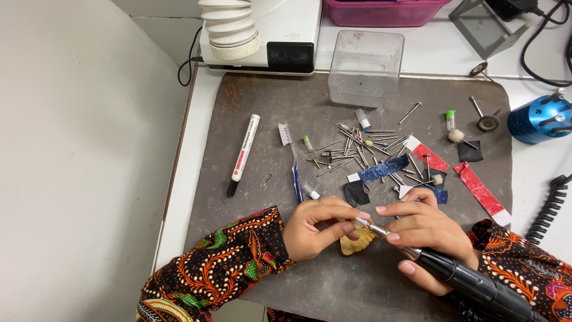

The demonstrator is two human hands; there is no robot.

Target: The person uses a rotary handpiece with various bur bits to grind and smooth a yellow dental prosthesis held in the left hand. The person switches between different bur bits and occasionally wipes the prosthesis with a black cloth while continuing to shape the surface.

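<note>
My right hand [426, 232] grips a black and silver rotary handpiece [459, 275] like a pen, its tip pointing left. My left hand [319, 226] pinches a small pale blue bit [361, 222] at the tip of the handpiece. Under both hands lies a yellowish dental cast [356, 243] on the dark grey mat [268, 107]. Both sleeves are dark with an orange and green pattern.
Several loose burs [357, 146] and red and blue abrasive strips [479, 188] lie scattered on the mat. A white marker [245, 152], a blue toothbrush [293, 161], a clear plastic box [364, 67], a blue round bur stand [539, 119] and a coiled black cable [551, 206] surround them.
</note>
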